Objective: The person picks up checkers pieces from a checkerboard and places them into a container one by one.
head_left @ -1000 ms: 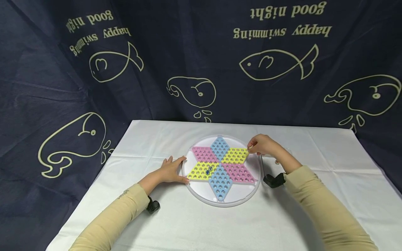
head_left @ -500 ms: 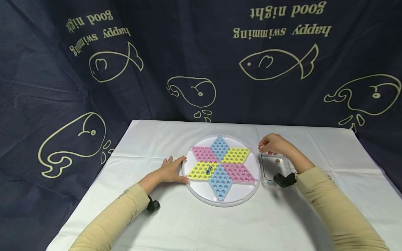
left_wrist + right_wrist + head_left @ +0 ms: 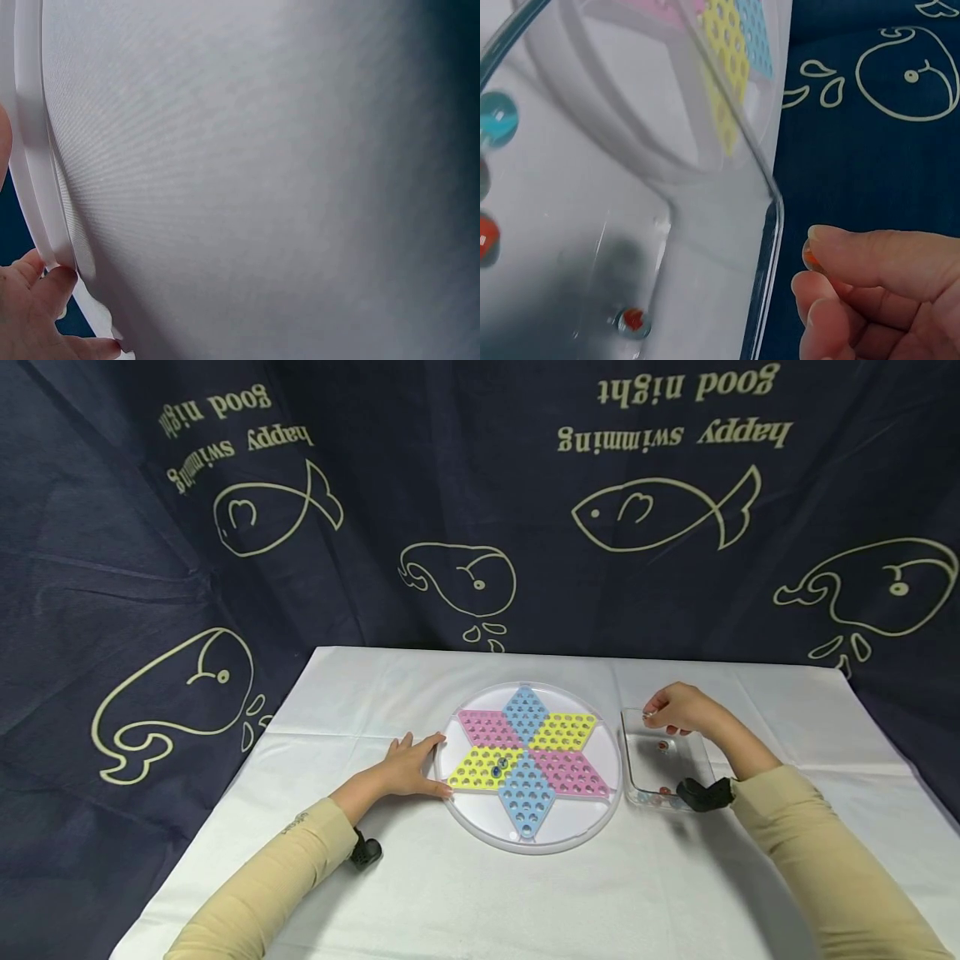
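My right hand (image 3: 682, 708) is over the far part of a clear glass container (image 3: 625, 758). Between thumb and fingertips it pinches a clear marble with an orange core (image 3: 808, 256). Inside the container, a red-cored marble (image 3: 634, 322) lies apart near the far side, while an orange marble (image 3: 486, 236) and a blue one (image 3: 498, 118) show at the near end. A round Chinese checkers board (image 3: 536, 849) lies to the left. My left hand (image 3: 408, 768), fingers spread, touches its left rim. Two dark blue marbles (image 3: 497, 772) sit in the board's left yellow section.
A white cloth (image 3: 480, 910) covers the table. Behind the table hangs a dark blue curtain (image 3: 360, 577) printed with fish and lettering. The container stands just right of the board. Black wrist cameras (image 3: 705, 794) are strapped at both wrists.
My right hand has moved right, from the tip of the board's right yellow section to over the container, still pinching the marble. My left hand and the board have stayed put.
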Available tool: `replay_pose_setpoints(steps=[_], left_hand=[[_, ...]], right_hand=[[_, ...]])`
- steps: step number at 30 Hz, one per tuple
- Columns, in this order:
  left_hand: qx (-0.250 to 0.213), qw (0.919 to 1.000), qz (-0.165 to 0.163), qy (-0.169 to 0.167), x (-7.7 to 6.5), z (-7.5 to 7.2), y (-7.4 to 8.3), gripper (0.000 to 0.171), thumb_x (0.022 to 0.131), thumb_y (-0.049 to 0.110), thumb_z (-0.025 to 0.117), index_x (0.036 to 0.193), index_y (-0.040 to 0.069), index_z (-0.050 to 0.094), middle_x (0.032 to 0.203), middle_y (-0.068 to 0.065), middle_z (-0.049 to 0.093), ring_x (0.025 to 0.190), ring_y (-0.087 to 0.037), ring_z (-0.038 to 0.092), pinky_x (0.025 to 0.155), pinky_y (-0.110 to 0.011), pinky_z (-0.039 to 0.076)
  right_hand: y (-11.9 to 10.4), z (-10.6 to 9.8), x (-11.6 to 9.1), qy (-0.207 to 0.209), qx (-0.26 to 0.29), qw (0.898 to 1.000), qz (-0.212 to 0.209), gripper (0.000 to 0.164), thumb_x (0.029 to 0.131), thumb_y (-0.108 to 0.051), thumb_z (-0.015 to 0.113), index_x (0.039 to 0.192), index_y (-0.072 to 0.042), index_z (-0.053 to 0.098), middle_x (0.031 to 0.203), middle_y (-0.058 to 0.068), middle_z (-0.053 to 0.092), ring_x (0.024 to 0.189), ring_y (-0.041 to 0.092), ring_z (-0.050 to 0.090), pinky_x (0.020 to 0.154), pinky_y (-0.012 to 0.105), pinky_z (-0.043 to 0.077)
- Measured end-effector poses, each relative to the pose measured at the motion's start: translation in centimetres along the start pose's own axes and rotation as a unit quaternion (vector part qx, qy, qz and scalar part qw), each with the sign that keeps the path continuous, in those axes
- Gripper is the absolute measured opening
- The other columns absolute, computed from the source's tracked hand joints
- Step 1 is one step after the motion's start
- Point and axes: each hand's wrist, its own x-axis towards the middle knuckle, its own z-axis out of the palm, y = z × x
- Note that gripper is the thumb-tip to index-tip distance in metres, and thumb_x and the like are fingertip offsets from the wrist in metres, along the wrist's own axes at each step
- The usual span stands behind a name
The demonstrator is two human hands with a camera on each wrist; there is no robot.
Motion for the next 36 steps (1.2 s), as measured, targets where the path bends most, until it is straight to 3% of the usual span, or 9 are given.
replay_pose_setpoints(steps=[20,27,36], left_hand=[[-0.003,1.0000,-0.003,0.001,0.0,0.1,-0.1,0.098,0.068,0.049,0.075,0.144,0.010,0.026,0.147,-0.019,0.029,0.135,-0.048,0.007,0.109,-0.059,0.003],[-0.001,1.0000,-0.004,-0.001,0.0,0.0,0.0,0.098,0.069,0.049,0.075,0.144,0.010,0.026,0.147,-0.018,0.029,0.135,-0.048,0.007,0.110,-0.058,0.002],[-0.001,1.0000,-0.004,0.000,0.0,0.0,0.0,0.097,0.069,0.049,0.075,0.144,0.011,0.026,0.147,-0.018,0.029,0.135,-0.048,0.007,0.109,-0.059,0.003]], right_hand=[[2.4,-0.5,-0.6,-0.023,-0.004,0.999,0.036,0.016,0.082,-0.012,0.063,0.088,0.004,0.061,0.066,-0.001,0.051,0.056,0.010,0.049,0.051,0.026,0.043],[2.4,-0.5,-0.8,-0.032,-0.008,0.998,0.056,0.017,0.083,-0.012,0.062,0.089,0.003,0.061,0.068,0.000,0.052,0.056,0.010,0.049,0.052,0.025,0.043],[2.3,-0.5,-0.9,-0.030,-0.004,0.998,0.050,0.022,0.082,-0.012,0.062,0.094,0.006,0.060,0.069,0.002,0.053,0.057,0.011,0.050,0.052,0.026,0.044]])
